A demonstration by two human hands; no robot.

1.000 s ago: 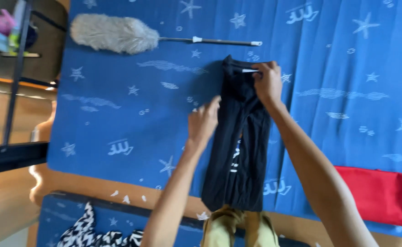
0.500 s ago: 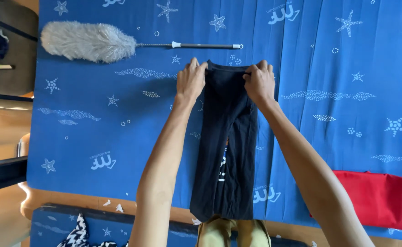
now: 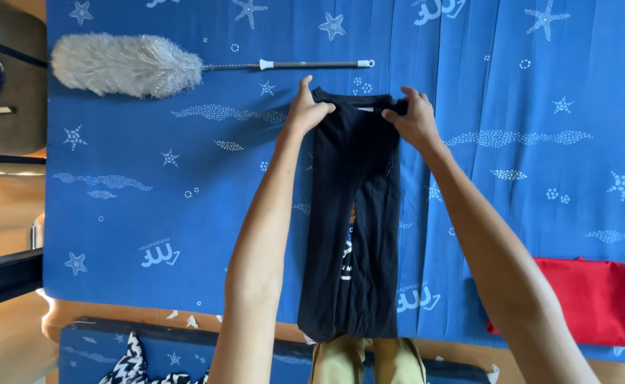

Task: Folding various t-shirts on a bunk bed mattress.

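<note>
A black shirt (image 3: 355, 213), folded lengthwise into a narrow strip, lies on the blue star-patterned bed sheet (image 3: 184, 199). Its white print shows near the lower middle. My left hand (image 3: 306, 108) pinches the top left corner of the shirt. My right hand (image 3: 413, 117) grips the top right corner. Both arms reach forward over the bed, one along each side of the strip. The shirt's bottom edge hangs just past the near edge of the mattress.
A grey fluffy duster (image 3: 127, 65) with a thin handle lies at the top left of the bed. A folded red cloth (image 3: 589, 299) sits at the lower right. A black-and-white patterned fabric (image 3: 131, 363) lies below the bed edge. A dark shelf frame (image 3: 0, 149) stands at left.
My left hand moved from the shirt's middle up to its top left corner, joining the right hand at the top edge. The view shifted slightly.
</note>
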